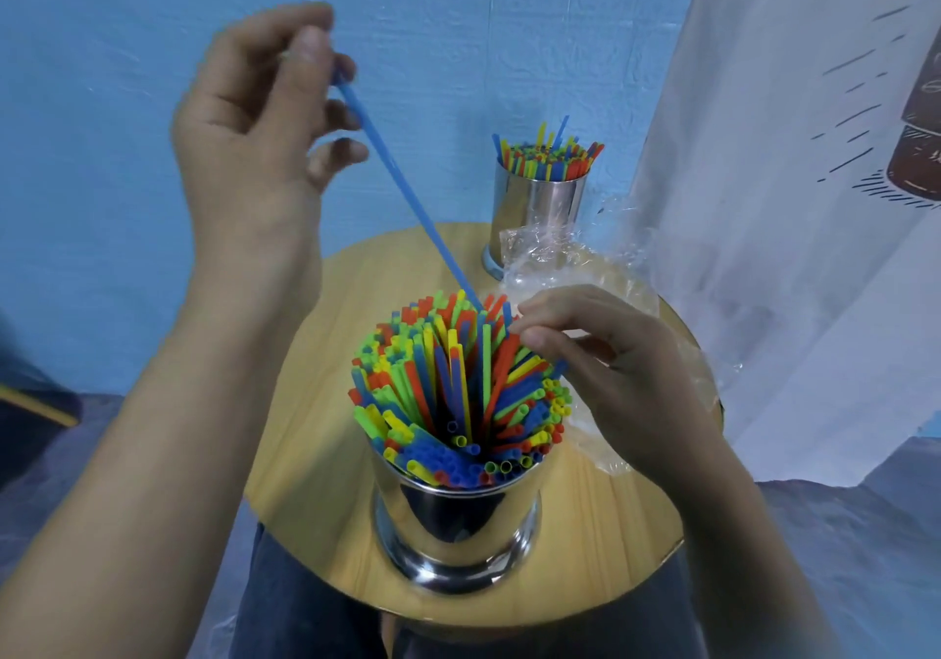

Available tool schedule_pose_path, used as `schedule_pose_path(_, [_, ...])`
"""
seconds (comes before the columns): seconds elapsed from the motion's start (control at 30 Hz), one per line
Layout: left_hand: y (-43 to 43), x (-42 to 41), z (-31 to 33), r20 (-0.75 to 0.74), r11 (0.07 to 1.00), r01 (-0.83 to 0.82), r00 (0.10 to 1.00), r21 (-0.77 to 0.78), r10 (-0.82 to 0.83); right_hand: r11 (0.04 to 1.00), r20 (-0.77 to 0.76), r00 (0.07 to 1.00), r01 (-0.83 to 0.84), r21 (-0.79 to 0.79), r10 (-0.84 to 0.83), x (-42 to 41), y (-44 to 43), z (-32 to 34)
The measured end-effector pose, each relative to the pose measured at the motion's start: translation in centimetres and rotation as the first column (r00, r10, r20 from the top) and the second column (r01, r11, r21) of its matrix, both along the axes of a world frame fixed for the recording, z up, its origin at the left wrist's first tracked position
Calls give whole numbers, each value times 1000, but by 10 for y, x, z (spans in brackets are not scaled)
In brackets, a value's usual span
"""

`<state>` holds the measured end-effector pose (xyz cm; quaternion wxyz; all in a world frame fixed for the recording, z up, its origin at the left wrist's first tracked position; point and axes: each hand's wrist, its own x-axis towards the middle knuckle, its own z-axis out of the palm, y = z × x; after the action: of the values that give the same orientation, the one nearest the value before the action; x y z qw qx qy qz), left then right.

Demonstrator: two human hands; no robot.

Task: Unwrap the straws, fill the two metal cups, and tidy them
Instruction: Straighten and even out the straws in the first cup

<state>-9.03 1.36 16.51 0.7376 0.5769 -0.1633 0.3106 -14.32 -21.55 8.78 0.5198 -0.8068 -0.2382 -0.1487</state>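
The left hand (254,113) is raised high, pinching the top end of a blue straw (407,190) whose lower end dips into the near metal cup (458,521), packed with coloured straws. The right hand (611,358) hovers at the cup's far rim, fingers curled, fingertips pinching an orange straw (501,368). The far metal cup (537,210) stands full on the round tabletop (315,404) beside crumpled plastic wrap (560,261).

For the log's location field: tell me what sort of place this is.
Likely a small room at home or in a shop, not a workshop: a small round wooden table near a blue painted wall, with a printed white curtain hanging on the right.
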Motion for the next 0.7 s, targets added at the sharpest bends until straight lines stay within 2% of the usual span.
schedule_pose_path(0.13, [8,-3,-10,-39,982,-77,997,-173,72,999,-27,999,21,45,-20,-2,2,-2])
schedule_pose_path(0.2, [9,-5,-18,-78,978,-87,994,-192,73,995,-8,998,66,81,-65,-4,4,-2])
schedule_pose_path(0.27, [8,-8,-26,-125,979,-87,990,-184,65,977,-11,995,99,187,-98,-7,5,0])
schedule_pose_path(0.4, [7,-15,-40,-209,988,-86,976,-125,59,851,-98,990,141,506,-106,-12,1,8])
schedule_pose_path(0.53, [6,-20,-52,-288,996,-78,956,-51,60,790,-171,985,113,602,-10,-16,-5,9])
schedule_pose_path(0.7, [2,-27,-65,-342,992,-35,937,121,75,746,-120,992,48,664,43,-22,-1,6])
